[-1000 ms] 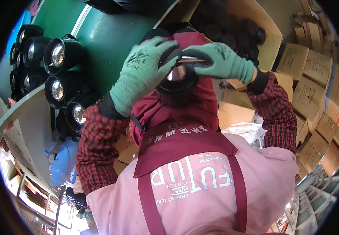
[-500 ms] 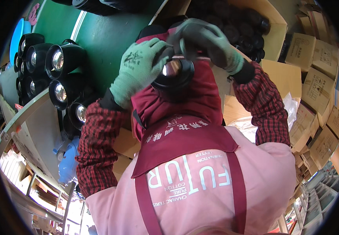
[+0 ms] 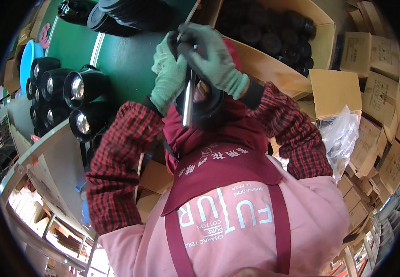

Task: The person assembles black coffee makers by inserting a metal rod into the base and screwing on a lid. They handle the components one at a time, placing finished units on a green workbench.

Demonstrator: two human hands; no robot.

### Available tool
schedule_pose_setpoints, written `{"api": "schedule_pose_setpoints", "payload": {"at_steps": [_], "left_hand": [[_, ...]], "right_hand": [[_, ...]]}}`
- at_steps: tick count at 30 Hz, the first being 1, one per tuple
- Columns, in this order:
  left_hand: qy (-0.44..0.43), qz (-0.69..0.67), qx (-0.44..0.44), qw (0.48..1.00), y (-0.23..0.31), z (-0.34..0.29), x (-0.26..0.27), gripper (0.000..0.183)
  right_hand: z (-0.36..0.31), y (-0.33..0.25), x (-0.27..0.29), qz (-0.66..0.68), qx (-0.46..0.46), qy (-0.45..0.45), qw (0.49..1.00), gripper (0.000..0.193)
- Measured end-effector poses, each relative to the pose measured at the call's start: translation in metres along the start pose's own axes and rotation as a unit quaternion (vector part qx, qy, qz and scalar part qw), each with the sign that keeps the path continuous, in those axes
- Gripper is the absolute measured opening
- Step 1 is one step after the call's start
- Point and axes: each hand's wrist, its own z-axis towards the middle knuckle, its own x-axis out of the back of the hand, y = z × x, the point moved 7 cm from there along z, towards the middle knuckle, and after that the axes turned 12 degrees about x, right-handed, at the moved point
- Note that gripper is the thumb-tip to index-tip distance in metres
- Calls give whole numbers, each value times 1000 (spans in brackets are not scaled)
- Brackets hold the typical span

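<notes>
The person is wearing pale green knit gloves on the left hand [image 3: 168, 76] and the right hand [image 3: 211, 57], red-and-black checked sleeves [image 3: 117, 171], and a maroon apron [image 3: 218, 173] over a pink top with white lettering.

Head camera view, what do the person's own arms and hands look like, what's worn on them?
Both hands wear light green knitted work gloves: the left hand has a paler glove, the right hand a greyer-green one with a dark cuff at the wrist. Both forearms are covered by red-and-black checked flannel sleeves, bunched at the elbows. No bare parts of the hands show.
</notes>
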Motion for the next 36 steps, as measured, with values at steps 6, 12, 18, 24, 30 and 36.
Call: {"api": "schedule_pose_setpoints", "payload": {"at_steps": [6, 12, 18, 24, 30, 36], "left_hand": [[-284, 4, 418, 863, 61, -84, 47, 52], [-142, 270, 168, 937, 40, -79, 29, 44], [-287, 252, -18, 924, 52, -93, 23, 42], [-242, 328, 16, 913, 66, -102, 16, 37], [-229, 311, 13, 922, 58, -100, 17, 43], [-257, 324, -35, 910, 53, -103, 19, 51]], "right_hand": [[-18, 2, -52, -178, 137, -184, 957, 23], [-21, -2, -60, -201, 114, -267, 936, 28], [-39, -43, -2, -247, 59, -322, 912, 32], [-9, -4, -16, -20, -72, -769, 635, 37], [-41, 15, -43, 40, -233, -892, 386, 31], [-34, -4, -35, 9, -236, -857, 459, 34]]}}
